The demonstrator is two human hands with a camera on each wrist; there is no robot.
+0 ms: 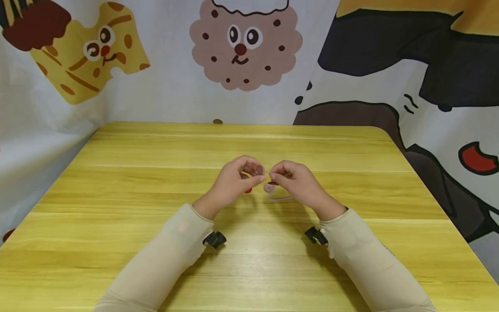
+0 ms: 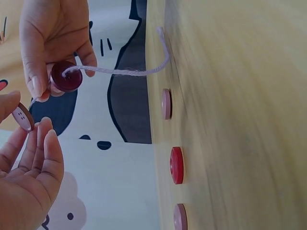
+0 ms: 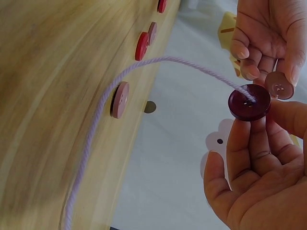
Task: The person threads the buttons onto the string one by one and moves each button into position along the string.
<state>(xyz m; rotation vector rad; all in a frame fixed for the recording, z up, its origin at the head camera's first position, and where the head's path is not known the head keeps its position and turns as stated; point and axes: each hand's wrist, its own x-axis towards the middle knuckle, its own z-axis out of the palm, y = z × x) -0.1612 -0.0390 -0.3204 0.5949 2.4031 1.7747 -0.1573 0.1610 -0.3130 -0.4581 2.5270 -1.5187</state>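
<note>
My left hand (image 1: 238, 175) pinches a dusty-pink button (image 2: 22, 117) between thumb and fingers, its small holes showing. Close across from it, my right hand (image 1: 298, 180) pinches a lavender string (image 3: 165, 59) near its tip. A dark maroon button (image 3: 249, 102) is threaded on that string and lies against the right fingers. In the left wrist view the short string tip reaches from the right fingertips to the edge of the pink button; I cannot tell whether it enters a hole. The string's long tail curves down toward the table.
Both hands are over a wooden table (image 1: 249, 260). Below them lie several loose buttons, among them a pink button (image 1: 269, 188) and a red button (image 2: 177, 165). A cartoon-printed cloth (image 1: 163, 99) hangs behind the table. Each wrist wears a small black camera.
</note>
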